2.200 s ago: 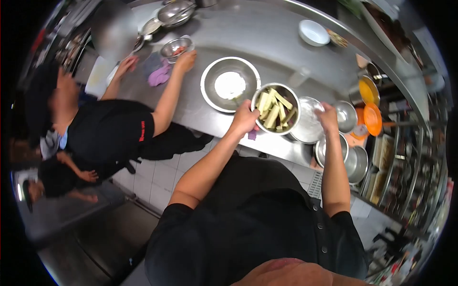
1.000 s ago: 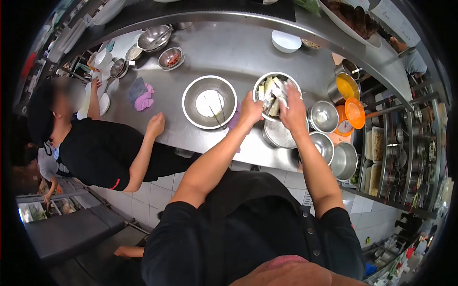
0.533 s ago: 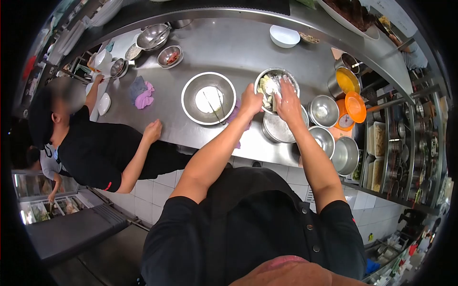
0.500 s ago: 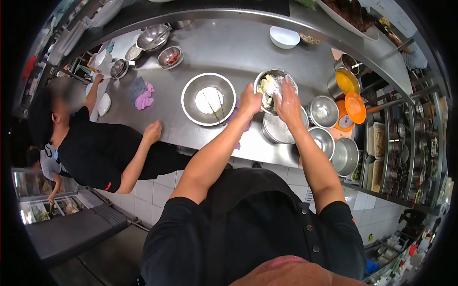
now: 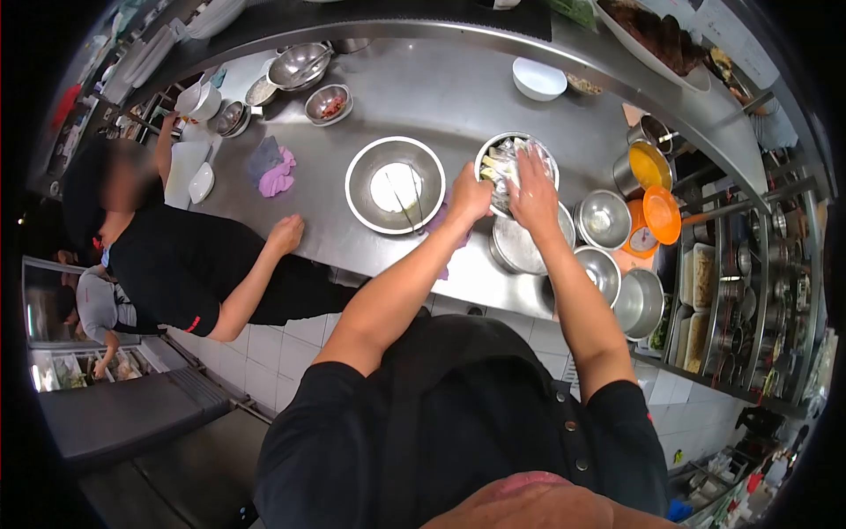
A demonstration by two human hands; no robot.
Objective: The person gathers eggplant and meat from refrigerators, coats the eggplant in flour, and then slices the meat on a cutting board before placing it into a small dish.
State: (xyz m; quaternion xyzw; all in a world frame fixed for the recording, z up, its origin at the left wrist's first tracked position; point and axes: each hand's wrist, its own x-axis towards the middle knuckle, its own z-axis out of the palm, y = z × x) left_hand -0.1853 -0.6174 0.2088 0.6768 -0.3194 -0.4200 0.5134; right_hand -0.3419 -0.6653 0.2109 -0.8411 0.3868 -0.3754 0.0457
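Your left hand is clamped on the near left side of a steel mixing bowl, thumb at the rim. Your right hand is open, its fingers extended and dusted white, reaching into the same bowl and touching the cut vegetable pieces. The pieces lie inside, pale and partly coated in white powder.

Just below the bowl in the view is a round metal container; you cannot tell whether the two touch. Beside your left forearm, a purple cloth shows, partly covered. Left of your hands sits the wide steel bowl, with long thin utensils leaning in it.

To your right are a round steel bowl, a deep metal pot, an orange bowl and a saucepan of yellow liquid. A white bowl sits toward the far side of the steel counter. Farther left, a small bowl holds red food, and a co-worker in black stands at the counter.
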